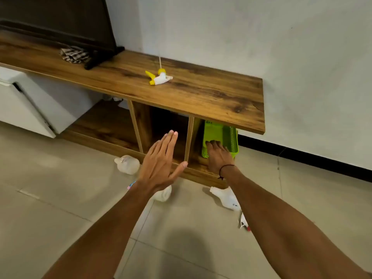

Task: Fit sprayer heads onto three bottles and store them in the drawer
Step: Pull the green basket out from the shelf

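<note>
A yellow-and-white sprayer head (158, 78) lies on the wooden cabinet top (201, 93). Three white bottles lie on the floor tiles: one (127, 164) to the left, one (163, 195) partly hidden under my left wrist, one (225, 198) beside my right forearm. A red-and-white sprayer head (244, 222) lies near that forearm. My left hand (161, 164) hovers flat and open before the middle compartment. The fingers of my right hand (217, 156) are hooked over the front rim of the green basket drawer (221, 135) in the right compartment.
A dark screen on a stand (60, 23) and a checked cloth (74, 54) occupy the cabinet's left end. A white unit (24, 111) stands at the left under the top. The wall and a black skirting (302, 156) run along the right.
</note>
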